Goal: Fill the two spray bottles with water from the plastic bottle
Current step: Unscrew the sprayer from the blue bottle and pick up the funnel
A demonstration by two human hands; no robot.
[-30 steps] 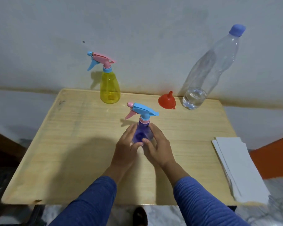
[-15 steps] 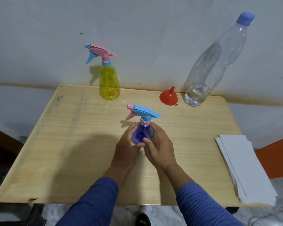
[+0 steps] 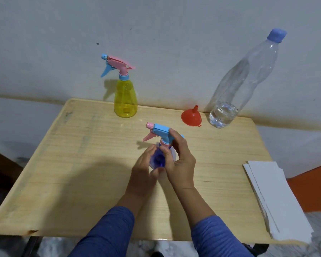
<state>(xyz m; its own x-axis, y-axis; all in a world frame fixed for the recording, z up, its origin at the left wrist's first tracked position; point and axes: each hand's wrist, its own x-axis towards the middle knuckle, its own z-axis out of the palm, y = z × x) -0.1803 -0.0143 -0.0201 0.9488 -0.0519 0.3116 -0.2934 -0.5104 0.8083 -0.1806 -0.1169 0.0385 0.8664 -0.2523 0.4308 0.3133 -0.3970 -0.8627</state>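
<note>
A blue spray bottle [image 3: 158, 158] with a blue and pink trigger head stands in the middle of the wooden table [image 3: 82, 173]. My left hand [image 3: 142, 168] wraps its body from the left. My right hand [image 3: 180, 160] grips the neck and trigger head, fingers over the top. A yellow spray bottle [image 3: 125, 101] with a pink and blue head stands at the table's far edge. At the far right stands a tall clear plastic bottle [image 3: 237, 86] with a blue cap and a little water at its bottom. A red funnel [image 3: 191, 117] lies mouth down beside it.
A stack of white paper sheets [image 3: 274, 199] lies on the table's right edge, overhanging the front corner. A grey wall rises right behind the table. An orange surface [image 3: 315, 190] shows to the right, below the table.
My right hand has climbed from the blue bottle's body up to its neck and trigger head. The left hand stays on the body. The view has shifted slightly.
</note>
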